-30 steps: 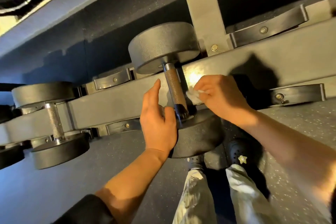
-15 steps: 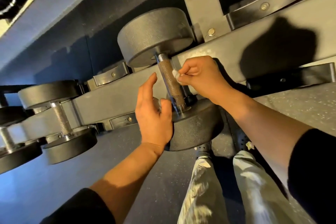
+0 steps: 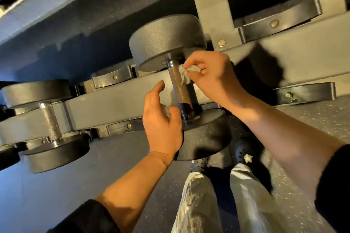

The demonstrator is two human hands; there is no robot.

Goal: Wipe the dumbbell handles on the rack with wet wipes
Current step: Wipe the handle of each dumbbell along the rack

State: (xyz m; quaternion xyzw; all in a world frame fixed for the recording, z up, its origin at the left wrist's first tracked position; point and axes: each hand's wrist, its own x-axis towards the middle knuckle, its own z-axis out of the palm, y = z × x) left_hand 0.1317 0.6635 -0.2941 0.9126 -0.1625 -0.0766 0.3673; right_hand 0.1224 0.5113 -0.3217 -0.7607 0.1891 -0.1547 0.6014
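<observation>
A black dumbbell (image 3: 166, 38) lies across the grey rack rail (image 3: 113, 98), its knurled metal handle (image 3: 180, 89) running from the far head to the near head (image 3: 206, 134). My right hand (image 3: 214, 75) pinches a crumpled white wet wipe (image 3: 184, 73) against the top of the handle, just under the far head. My left hand (image 3: 162, 119) is held beside the lower handle with straight fingers, its thumb near the near head. Something pale shows in its palm; I cannot tell what it is.
A second dumbbell (image 3: 50, 121) rests on the rail to the left. Black cradles without dumbbells (image 3: 303, 92) (image 3: 280, 22) sit to the right and on the upper rail. My black shoes (image 3: 244, 153) and silvery trousers stand on the speckled floor below.
My right hand has slid the wipe up the handle from near the lower end to just under the far head. My left hand has stayed beside the handle.
</observation>
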